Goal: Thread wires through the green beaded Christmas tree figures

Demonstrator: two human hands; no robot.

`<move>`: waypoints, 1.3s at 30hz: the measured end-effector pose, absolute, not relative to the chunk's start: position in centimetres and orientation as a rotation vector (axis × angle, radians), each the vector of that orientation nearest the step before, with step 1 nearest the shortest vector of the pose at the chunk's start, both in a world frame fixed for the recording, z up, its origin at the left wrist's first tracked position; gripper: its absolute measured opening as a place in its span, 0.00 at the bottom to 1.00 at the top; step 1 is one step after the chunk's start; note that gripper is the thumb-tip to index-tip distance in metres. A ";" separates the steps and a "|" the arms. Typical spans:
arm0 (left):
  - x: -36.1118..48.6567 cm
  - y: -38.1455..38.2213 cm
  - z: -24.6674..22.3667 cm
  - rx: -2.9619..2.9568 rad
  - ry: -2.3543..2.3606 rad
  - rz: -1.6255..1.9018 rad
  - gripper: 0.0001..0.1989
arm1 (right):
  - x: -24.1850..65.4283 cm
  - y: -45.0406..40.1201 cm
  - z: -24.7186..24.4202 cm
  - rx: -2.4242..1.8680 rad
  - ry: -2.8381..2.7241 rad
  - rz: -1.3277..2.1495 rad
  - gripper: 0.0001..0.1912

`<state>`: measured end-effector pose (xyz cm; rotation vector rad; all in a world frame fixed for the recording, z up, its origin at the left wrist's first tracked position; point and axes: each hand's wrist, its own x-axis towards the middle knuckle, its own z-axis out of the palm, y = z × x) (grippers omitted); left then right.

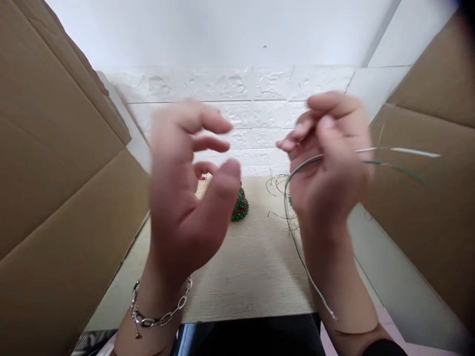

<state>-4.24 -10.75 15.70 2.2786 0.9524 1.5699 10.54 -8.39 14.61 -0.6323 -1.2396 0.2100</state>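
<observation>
My right hand grips white and green wires, tips toward three o'clock, tail toward six, as I watch remotely; my left hand, loosely curled and empty, hangs at nine.

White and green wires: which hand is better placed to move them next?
Right, probably: the right hand holds the white and green wires, which run through its grip; the left hand is open and apart from them.
</observation>
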 end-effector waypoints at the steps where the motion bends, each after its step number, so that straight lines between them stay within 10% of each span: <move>1: -3.9 -10.6 15.7 2.258 0.968 1.528 0.11 | 10.2 -8.2 14.5 -0.691 -1.291 0.198 0.11; 21: -4.0 -3.8 14.6 2.361 1.067 0.519 0.19 | 11.5 -4.3 12.9 -1.061 -1.556 0.677 0.23; 39: -5.0 -4.5 14.9 2.423 1.169 0.921 0.10 | 10.1 -5.5 12.7 -1.411 -2.019 0.263 0.08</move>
